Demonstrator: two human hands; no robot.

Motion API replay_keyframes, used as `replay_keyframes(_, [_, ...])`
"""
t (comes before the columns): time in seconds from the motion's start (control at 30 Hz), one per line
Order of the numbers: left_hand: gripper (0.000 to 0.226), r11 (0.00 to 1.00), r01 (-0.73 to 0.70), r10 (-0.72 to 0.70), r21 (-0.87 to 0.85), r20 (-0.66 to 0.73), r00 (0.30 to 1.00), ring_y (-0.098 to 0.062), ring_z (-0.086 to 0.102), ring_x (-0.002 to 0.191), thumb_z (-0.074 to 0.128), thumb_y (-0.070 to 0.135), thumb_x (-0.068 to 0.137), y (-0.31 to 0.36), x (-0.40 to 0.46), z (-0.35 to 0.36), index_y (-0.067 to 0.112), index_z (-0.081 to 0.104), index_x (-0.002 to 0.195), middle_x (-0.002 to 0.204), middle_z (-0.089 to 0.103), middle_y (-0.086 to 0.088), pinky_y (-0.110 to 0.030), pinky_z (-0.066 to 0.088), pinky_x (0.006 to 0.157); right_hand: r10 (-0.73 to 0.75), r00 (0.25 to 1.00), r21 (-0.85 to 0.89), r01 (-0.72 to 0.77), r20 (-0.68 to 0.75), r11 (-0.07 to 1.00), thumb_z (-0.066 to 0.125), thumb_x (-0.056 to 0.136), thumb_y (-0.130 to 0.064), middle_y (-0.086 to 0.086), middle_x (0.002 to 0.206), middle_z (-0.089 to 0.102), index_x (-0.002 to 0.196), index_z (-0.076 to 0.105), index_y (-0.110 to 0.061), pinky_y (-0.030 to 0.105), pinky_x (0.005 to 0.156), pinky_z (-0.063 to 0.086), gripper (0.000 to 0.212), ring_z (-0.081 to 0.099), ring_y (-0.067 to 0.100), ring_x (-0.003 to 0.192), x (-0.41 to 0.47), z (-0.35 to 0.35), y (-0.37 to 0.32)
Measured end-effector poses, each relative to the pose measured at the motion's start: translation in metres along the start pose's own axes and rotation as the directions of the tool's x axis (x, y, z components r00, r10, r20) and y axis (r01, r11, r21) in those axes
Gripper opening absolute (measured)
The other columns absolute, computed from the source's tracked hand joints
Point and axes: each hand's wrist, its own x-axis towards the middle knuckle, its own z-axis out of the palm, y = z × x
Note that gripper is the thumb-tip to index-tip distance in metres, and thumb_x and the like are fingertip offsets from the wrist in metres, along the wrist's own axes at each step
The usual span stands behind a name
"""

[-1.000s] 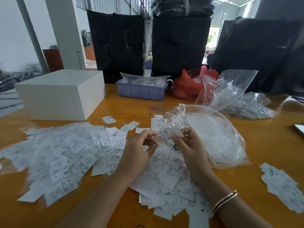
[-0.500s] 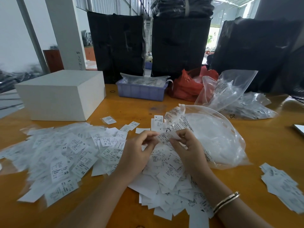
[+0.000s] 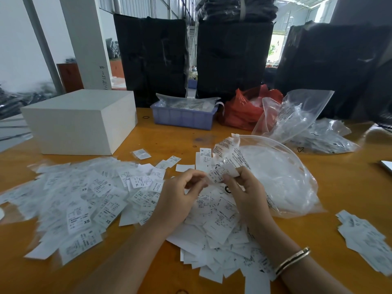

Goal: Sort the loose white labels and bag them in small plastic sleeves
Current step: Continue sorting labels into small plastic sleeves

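White label: pinched at the right hand's fingertips, above the pile
Left hand: fingers curled, just beside that label; whether it touches, cannot tell
Loose labels: spread on the orange counter under both hands
Plastic sleeves bag: right of the right hand

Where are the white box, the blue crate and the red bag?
white box (image 3: pixel 70 122): head view, its near front face.
blue crate (image 3: pixel 182 119): head view, its front wall.
red bag (image 3: pixel 239 112): head view, its crumpled left side.
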Motion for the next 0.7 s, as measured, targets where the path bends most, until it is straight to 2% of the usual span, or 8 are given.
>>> replay_keyframes(0.1, [0.014, 1.000, 0.011, -0.012, -0.016, -0.018, 1.000, 0.007, 0.065, 0.084, 0.062, 0.014, 0.089, 0.0012, -0.0002, -0.0007, 0.020, 0.066, 0.101, 0.088, 0.070, 0.012, -0.007, 0.049, 0.071, -0.010, 1.000, -0.032, 0.010, 0.006, 0.999, 0.061, 0.090, -0.021, -0.024, 0.078, 0.066, 0.076, 0.057, -0.026, 0.013, 0.052, 0.043, 0.015, 0.058, 0.004, 0.063, -0.0002, 0.0010, -0.0017])
replay_keyframes(0.2, [0.013, 1.000, 0.022, -0.023, -0.021, -0.034, 0.999, 0.007, 0.064, 0.085, 0.061, 0.016, 0.089, 0.0014, -0.0006, -0.0011, 0.021, 0.065, 0.100, 0.087, 0.068, 0.017, -0.007, 0.048, 0.072, -0.009, 0.999, -0.093, 0.013, 0.039, 0.996, 0.057, 0.088, -0.033, -0.023, 0.078, 0.067, 0.076, 0.055, -0.023, 0.023, 0.050, 0.045, 0.016, 0.059, 0.010, 0.060, -0.0010, 0.0015, -0.0031])
replay_keyframes(0.3, [0.015, 1.000, 0.027, -0.027, 0.007, -0.029, 0.999, 0.011, 0.062, 0.087, 0.062, 0.016, 0.089, 0.0003, -0.0009, -0.0010, 0.016, 0.068, 0.102, 0.085, 0.063, 0.023, -0.004, 0.047, 0.070, -0.025, 0.996, -0.212, 0.043, 0.088, 0.976, 0.054, 0.088, -0.039, -0.015, 0.072, 0.068, 0.073, 0.049, -0.023, 0.017, 0.040, 0.030, 0.023, 0.046, 0.003, 0.044, -0.0015, 0.0025, -0.0003])
replay_keyframes(0.33, [0.015, 1.000, 0.022, -0.022, 0.016, -0.021, 1.000, 0.012, 0.062, 0.087, 0.062, 0.015, 0.089, -0.0002, -0.0009, -0.0008, 0.015, 0.068, 0.102, 0.084, 0.062, 0.025, -0.004, 0.046, 0.070, -0.026, 0.995, -0.239, 0.048, 0.095, 0.970, 0.052, 0.088, -0.041, -0.014, 0.072, 0.068, 0.074, 0.048, -0.024, 0.014, 0.044, 0.028, 0.023, 0.045, 0.001, 0.046, -0.0017, 0.0026, 0.0002])
replay_keyframes(0.37, [0.014, 1.000, 0.018, -0.018, 0.019, -0.014, 1.000, 0.013, 0.062, 0.086, 0.063, 0.014, 0.088, -0.0006, -0.0007, -0.0004, 0.015, 0.069, 0.101, 0.084, 0.062, 0.027, -0.003, 0.046, 0.069, -0.019, 0.996, -0.235, 0.039, 0.087, 0.971, 0.051, 0.087, -0.043, -0.014, 0.073, 0.068, 0.075, 0.049, -0.024, 0.017, 0.048, 0.033, 0.022, 0.048, 0.001, 0.053, -0.0017, 0.0027, 0.0005])
replay_keyframes(0.47, [0.015, 1.000, 0.026, -0.025, 0.007, -0.007, 1.000, 0.011, 0.063, 0.085, 0.063, 0.014, 0.088, -0.0025, 0.0000, 0.0008, 0.014, 0.071, 0.101, 0.084, 0.065, 0.023, -0.004, 0.047, 0.069, 0.022, 1.000, -0.152, -0.019, 0.022, 0.988, 0.050, 0.085, -0.046, -0.012, 0.074, 0.068, 0.073, 0.051, -0.026, 0.036, 0.060, 0.049, 0.023, 0.061, 0.017, 0.076, -0.0021, 0.0011, 0.0002])
replay_keyframes(0.57, [0.016, 0.999, 0.041, -0.041, -0.011, -0.023, 0.999, 0.009, 0.065, 0.083, 0.064, 0.017, 0.088, -0.0037, -0.0004, 0.0018, 0.016, 0.071, 0.102, 0.084, 0.067, 0.022, -0.006, 0.049, 0.068, 0.006, 0.999, -0.174, 0.003, 0.053, 0.985, 0.051, 0.084, -0.048, -0.003, 0.075, 0.067, 0.073, 0.050, -0.023, 0.034, 0.056, 0.044, 0.027, 0.059, 0.024, 0.073, -0.0022, 0.0005, 0.0012])
replay_keyframes(0.7, [0.011, 0.999, 0.037, -0.038, -0.018, -0.046, 0.998, 0.008, 0.065, 0.080, 0.065, 0.018, 0.087, -0.0043, 0.0009, 0.0012, 0.016, 0.072, 0.097, 0.082, 0.068, 0.020, -0.004, 0.046, 0.066, -0.022, 0.994, -0.203, 0.044, 0.107, 0.978, 0.051, 0.085, -0.047, -0.007, 0.074, 0.067, 0.075, 0.053, -0.023, 0.037, 0.061, 0.047, 0.025, 0.057, 0.021, 0.071, -0.0032, 0.0028, 0.0014])
